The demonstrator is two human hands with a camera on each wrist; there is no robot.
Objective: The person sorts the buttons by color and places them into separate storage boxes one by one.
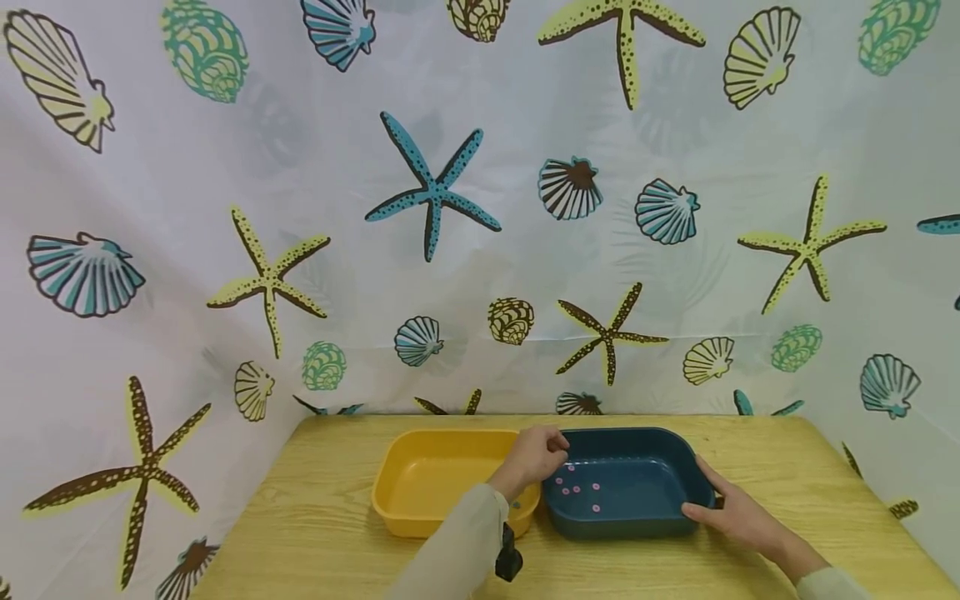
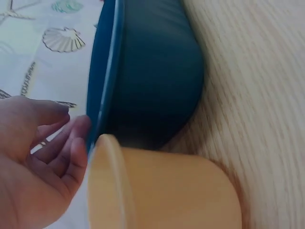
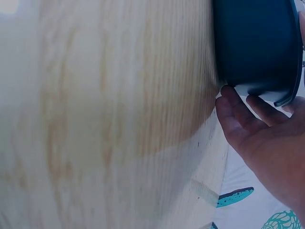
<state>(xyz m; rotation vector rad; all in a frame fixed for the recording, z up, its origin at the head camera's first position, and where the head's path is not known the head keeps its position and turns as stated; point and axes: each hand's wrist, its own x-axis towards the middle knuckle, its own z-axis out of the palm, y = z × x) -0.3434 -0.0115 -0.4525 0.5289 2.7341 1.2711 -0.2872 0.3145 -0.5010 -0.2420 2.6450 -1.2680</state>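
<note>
A yellow basin (image 1: 420, 439) and a dark blue basin (image 1: 622, 528) stand side by side on the wooden table. Several small pink pieces (image 1: 596, 507) with paler centres lie in the left part of the blue basin. My left hand (image 1: 531, 457) hovers over the adjoining rims, fingers loosely bent. In the left wrist view, that hand (image 2: 40, 157) shows a gap between thumb and fingers, and no held thing is visible. At the blue basin's right end, my right hand (image 1: 738, 517) grips the wall, thumb near the front corner and fingers farther back.
A small bluish piece (image 1: 515, 505) shows in the yellow basin beside my left wrist. The wooden table (image 1: 315, 517) extends around both basins. Behind it and at the sides hangs a white cloth (image 1: 480, 275) printed with shells and starfish.
</note>
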